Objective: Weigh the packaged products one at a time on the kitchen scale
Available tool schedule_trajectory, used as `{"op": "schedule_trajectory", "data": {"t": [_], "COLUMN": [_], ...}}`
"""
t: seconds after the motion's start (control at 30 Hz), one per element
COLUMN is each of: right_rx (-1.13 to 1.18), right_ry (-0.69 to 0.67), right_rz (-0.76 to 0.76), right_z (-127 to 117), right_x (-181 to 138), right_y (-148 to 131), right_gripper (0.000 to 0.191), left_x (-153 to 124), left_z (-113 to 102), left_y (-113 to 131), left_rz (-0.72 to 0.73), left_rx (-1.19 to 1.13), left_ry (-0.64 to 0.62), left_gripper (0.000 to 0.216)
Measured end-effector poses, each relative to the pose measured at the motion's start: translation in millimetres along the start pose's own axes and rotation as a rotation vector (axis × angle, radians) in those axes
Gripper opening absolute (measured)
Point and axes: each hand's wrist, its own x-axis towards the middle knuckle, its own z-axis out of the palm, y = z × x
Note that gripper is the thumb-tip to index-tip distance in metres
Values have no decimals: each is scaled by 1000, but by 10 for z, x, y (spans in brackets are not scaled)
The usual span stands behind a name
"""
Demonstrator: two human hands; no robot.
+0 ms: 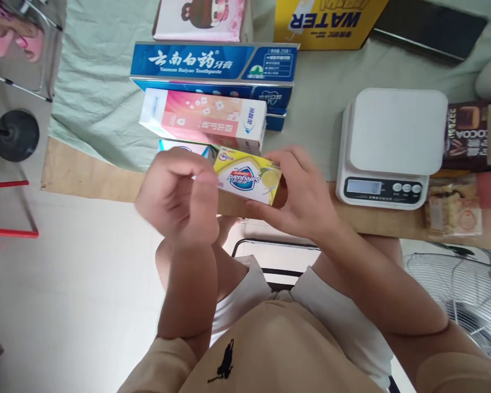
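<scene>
A yellow and white Safeguard soap box [245, 176] is held over the near edge of the table. My right hand [303, 191] grips its right end between thumb and fingers. At the box's left end is my left hand [180, 196], its fingers curled in and the thumb pressed toward them. It is slightly blurred, and what lies in its pinch is hidden. Just beyond, a white and blue box [184, 146] is partly covered by the left hand. Behind that stand a pink and white toothpaste box [204, 116] and blue Yunnan Baiyao toothpaste boxes [213, 65].
A white kitchen scale [395, 142] stands to the right, beside snack packets [454, 210] and a cocoa package [466, 134]. Farther back are a pink cartoon box [200, 19], a yellow box [323, 27] and a black object [429, 30]. A fan [466, 300] sits below right.
</scene>
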Motion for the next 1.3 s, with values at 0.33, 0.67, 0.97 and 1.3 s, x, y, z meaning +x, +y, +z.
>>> {"op": "schedule_trajectory", "data": {"t": [0.33, 0.67, 0.97, 1.3], "right_rx": [-2, -132, -80, -82], "right_ry": [325, 524, 439, 325], "right_rz": [-70, 73, 206, 305], "right_z": [-585, -1028, -1257, -1270], "right_x": [-250, -476, -552, -543], "right_y": [316, 873, 1016, 996], "right_gripper": [66, 68, 58, 57], "left_x": [-208, -469, -480, -547], "left_z": [595, 1351, 1541, 1597], "left_y": [109, 300, 657, 293], "left_rz": [-111, -304, -527, -242], "left_rx": [-291, -588, -447, -477], "left_ry": [-166, -399, -612, -621], "left_gripper": [51, 67, 65, 79]}}
